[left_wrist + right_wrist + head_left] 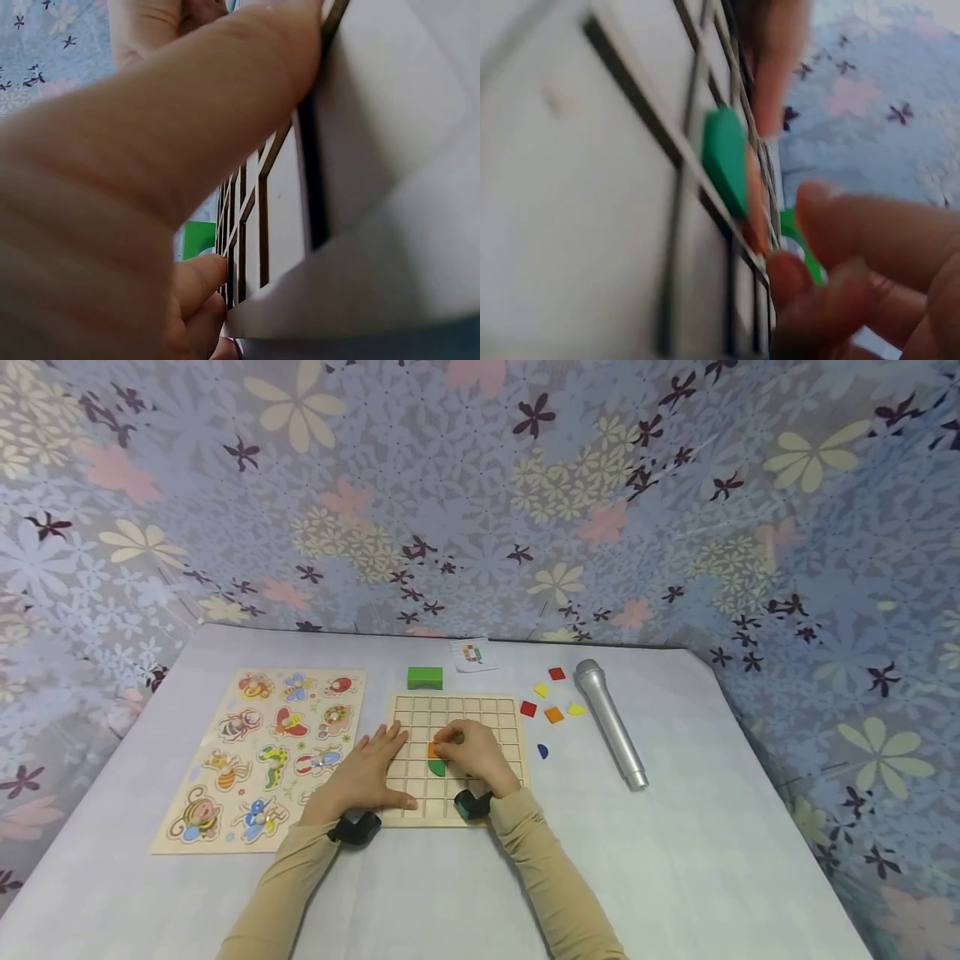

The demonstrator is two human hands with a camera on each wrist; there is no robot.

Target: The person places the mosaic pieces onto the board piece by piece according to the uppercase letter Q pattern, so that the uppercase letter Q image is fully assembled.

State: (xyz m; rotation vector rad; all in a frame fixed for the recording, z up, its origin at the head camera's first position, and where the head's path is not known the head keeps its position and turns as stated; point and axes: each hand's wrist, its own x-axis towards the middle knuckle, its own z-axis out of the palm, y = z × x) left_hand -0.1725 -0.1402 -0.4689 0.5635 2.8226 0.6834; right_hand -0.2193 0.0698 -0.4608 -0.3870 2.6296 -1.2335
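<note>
A wooden grid board [427, 818] lies flat on the table. On it a green quarter-round piece [437, 768] sits just below an orange square piece [431, 750]. My left hand [367, 772] rests on the board's left side, fingers spread and thumb along the lower part. Bent over the orange piece, my right hand [472, 750] has its fingertips at that piece. In the right wrist view a gap shows between two fingertips, with nothing visible in it; the lower fingertip [789, 274] is close to the orange piece's end. Whether it touches is unclear.
Right of the board lie red squares [528, 709], an orange square [554, 715], yellow pieces [576, 709], a blue half-round [543, 751] and a silver microphone [615, 727]. Behind it are a green block [425, 677] and a pattern card [474, 655]. An insect puzzle board [255, 760] lies left.
</note>
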